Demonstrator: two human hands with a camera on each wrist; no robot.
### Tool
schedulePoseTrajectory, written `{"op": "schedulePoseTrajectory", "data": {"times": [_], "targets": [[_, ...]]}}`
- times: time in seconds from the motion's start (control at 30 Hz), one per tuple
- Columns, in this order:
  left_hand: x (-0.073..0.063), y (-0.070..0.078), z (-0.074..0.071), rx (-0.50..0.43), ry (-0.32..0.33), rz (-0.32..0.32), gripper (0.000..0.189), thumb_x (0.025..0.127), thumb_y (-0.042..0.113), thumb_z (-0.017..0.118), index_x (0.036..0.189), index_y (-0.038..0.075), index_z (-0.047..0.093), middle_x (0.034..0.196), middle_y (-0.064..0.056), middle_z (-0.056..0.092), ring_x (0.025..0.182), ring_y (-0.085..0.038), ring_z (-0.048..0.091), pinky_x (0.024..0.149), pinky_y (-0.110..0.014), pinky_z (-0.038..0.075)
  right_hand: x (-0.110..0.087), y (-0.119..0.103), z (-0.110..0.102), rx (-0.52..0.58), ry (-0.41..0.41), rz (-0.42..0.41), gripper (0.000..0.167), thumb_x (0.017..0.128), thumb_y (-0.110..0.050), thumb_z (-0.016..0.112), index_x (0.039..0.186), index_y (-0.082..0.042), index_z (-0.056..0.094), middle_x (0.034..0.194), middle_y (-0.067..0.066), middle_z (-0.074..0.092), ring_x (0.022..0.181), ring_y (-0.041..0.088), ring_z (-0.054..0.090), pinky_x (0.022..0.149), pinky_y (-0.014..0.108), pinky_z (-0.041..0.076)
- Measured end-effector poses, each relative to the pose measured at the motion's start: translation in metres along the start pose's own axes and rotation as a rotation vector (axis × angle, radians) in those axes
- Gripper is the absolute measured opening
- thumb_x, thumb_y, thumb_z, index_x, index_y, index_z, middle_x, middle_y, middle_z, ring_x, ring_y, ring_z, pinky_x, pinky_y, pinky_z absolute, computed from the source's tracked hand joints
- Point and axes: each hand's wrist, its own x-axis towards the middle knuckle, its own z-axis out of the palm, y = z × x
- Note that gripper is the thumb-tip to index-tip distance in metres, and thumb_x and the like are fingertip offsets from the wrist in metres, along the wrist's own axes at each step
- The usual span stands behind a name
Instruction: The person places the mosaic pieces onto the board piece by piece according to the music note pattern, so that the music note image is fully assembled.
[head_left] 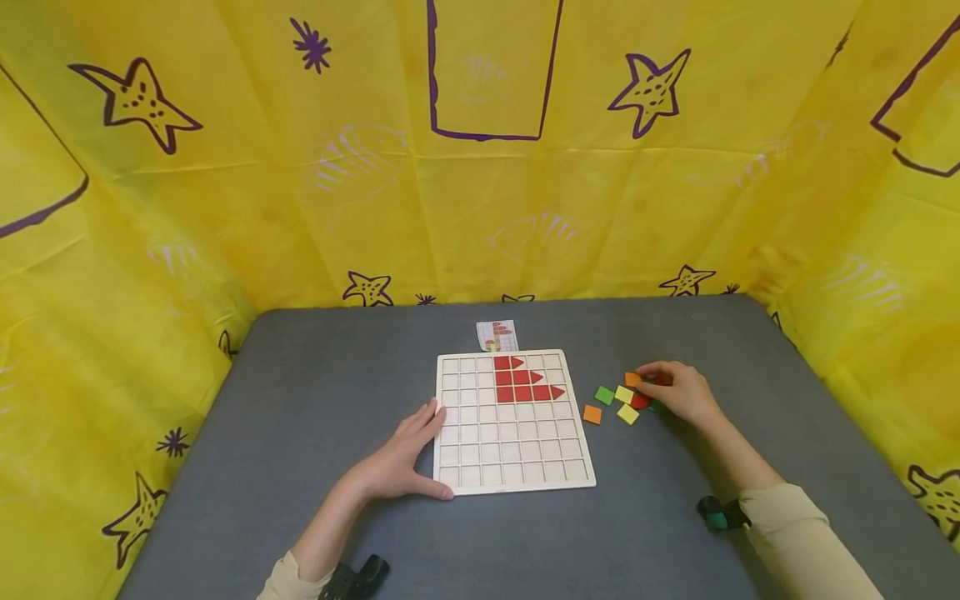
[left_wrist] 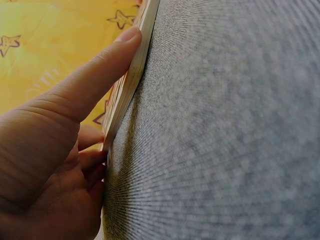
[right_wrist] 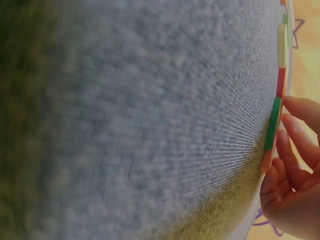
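A white gridded board (head_left: pixel 480 454) lies on the table. Red square tiles and pointed red tiles (head_left: pixel 536 377) form three rows in its upper part. My left hand (head_left: pixel 397 458) rests at the board's lower left corner, fingers along the left edge and thumb on the front edge; the left wrist view shows the thumb (left_wrist: pixel 100 75) against the board's side. Right of the board, my right hand (head_left: pixel 678 396) reaches over a loose cluster of tiles, fingertips at an orange tile (head_left: pixel 633 379). In the right wrist view its thumb is beside a green tile (right_wrist: pixel 273 122). The palm hides some tiles.
Loose tiles lie between board and right hand: a green tile (head_left: pixel 604 396), yellow tiles (head_left: pixel 627 413), an orange tile (head_left: pixel 592 414) and a red tile (head_left: pixel 640 401). A small printed card (head_left: pixel 498 335) lies behind the board. Yellow patterned cloth (head_left: pixel 480 217) surrounds the grey table (head_left: pixel 337 367).
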Motion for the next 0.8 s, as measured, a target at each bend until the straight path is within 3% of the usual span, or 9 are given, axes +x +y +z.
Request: {"op": "schedulePoseTrajectory", "data": {"times": [0.47, 0.8], "targets": [[0.001, 0.000, 0.000, 0.002, 0.001, -0.008, 0.117, 0.069, 0.046, 0.086, 0.155, 0.003, 0.021, 0.162, -0.017, 0.005, 0.147, -0.038, 0.006, 0.109, -0.060, 0.020, 0.004, 0.001, 0.004, -0.069, 0.049, -0.034, 0.032, 0.083, -0.025, 0.078, 0.103, 0.000, 0.073, 0.092, 0.013, 0.066, 0.084, 0.028, 0.056, 0.075, 0.040, 0.041], [0.000, 0.003, -0.001, -0.012, -0.002, -0.011, 0.117, 0.068, 0.046, 0.087, 0.154, 0.002, 0.021, 0.162, -0.017, 0.006, 0.147, -0.039, 0.005, 0.109, -0.061, 0.019, -0.003, -0.031, 0.022, 0.113, 0.013, 0.038, 0.042, 0.083, -0.039, 0.077, 0.111, -0.008, 0.072, 0.102, 0.010, 0.069, 0.087, 0.023, 0.063, 0.072, 0.033, 0.046]]}}
